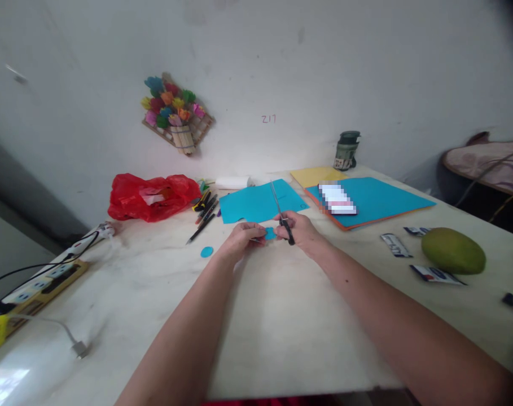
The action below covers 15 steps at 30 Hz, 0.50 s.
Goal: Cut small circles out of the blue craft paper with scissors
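Between my hands, over the table, is a small blue paper piece (270, 233). My left hand (242, 239) pinches its left side, fingers closed. The fingertips of my right hand (298, 228) touch its right side, and that hand also holds black-handled scissors (286, 230), blades pointing up and away. A cut blue paper disc (206, 251) lies flat on the table to the left of my left hand. Just beyond both hands rests a larger blue sheet (260, 200) with a notch in its near edge and a small drawn circle near its right corner.
A red plastic bag (152, 197), pens (203, 225) and a power strip (40, 287) are on the left. To the right lie stacked coloured sheets (378, 197) with a phone (337, 198), small packets (395, 245) and a green fruit (453, 250). A green bottle (346, 151) stands behind.
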Tool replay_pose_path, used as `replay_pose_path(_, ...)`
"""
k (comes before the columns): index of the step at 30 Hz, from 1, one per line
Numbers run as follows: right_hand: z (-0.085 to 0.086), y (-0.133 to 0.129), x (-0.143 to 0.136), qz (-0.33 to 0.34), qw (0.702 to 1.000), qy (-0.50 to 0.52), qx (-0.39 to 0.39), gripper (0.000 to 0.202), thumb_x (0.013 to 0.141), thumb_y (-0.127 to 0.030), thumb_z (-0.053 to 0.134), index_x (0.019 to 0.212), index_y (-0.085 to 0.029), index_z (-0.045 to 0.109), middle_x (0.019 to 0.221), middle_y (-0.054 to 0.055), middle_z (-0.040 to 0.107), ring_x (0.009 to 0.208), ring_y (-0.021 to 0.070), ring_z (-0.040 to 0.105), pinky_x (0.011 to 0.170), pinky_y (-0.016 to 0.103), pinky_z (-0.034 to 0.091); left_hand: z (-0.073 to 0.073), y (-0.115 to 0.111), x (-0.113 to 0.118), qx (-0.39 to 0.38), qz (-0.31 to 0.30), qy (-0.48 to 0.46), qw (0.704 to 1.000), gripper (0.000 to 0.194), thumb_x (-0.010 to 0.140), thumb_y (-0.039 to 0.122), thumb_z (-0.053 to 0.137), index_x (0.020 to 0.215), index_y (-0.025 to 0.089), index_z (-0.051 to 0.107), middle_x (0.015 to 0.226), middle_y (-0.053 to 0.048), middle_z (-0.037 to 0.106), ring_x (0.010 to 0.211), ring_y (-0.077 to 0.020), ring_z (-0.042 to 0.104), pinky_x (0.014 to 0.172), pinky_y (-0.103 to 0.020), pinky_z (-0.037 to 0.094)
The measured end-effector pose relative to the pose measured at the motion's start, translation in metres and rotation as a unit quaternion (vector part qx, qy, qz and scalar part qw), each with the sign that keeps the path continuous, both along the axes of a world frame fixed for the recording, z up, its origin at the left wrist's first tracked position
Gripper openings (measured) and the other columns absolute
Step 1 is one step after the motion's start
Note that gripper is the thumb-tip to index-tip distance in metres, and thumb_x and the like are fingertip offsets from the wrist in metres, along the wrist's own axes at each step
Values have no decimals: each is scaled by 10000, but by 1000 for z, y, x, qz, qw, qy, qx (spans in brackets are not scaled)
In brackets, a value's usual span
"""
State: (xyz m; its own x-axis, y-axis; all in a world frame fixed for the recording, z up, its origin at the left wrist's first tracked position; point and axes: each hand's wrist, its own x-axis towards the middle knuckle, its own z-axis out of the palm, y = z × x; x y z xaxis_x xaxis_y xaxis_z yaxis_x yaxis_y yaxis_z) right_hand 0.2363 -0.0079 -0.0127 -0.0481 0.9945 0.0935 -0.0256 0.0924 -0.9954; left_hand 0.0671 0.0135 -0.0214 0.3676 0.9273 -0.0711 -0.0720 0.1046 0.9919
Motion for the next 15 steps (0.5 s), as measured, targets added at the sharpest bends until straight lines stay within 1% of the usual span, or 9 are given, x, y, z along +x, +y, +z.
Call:
replay_pose_path(2,-1,0,0,5,1000,-2,4,374,496,-212,717,829,-172,553,538,-40,555,502,118,538,499,248,400,0,0,0,-4,-2,0,1000,176,587,243,697,679,124,605,590,-21,597,541,-129,571,609,-275,452)
replay_pose_path(5,-2,1,0,-4,1000,-5,14,343,518,-207,688,833,-173,556,527,-45,544,484,110,518,476,242,382,1,0,1,-7,0,-11,1000,175,600,262,683,666,121,602,600,-29,601,543,-132,572,600,-275,457)
replay_pose_path(10,-4,3,0,-19,999,3,27,324,531,-209,675,831,-176,559,525,-52,520,473,101,487,468,242,374,3,1,3,-48,9,-27,998,164,635,276,593,653,115,610,592,-46,600,529,-139,567,571,-281,459)
replay_pose_path(15,-5,3,0,-31,999,-7,34,346,519,-235,698,833,-178,564,519,-62,481,478,103,482,474,246,375,3,0,2,-18,-1,-17,1000,161,641,277,625,631,118,599,615,-50,611,545,-137,569,581,-284,462)
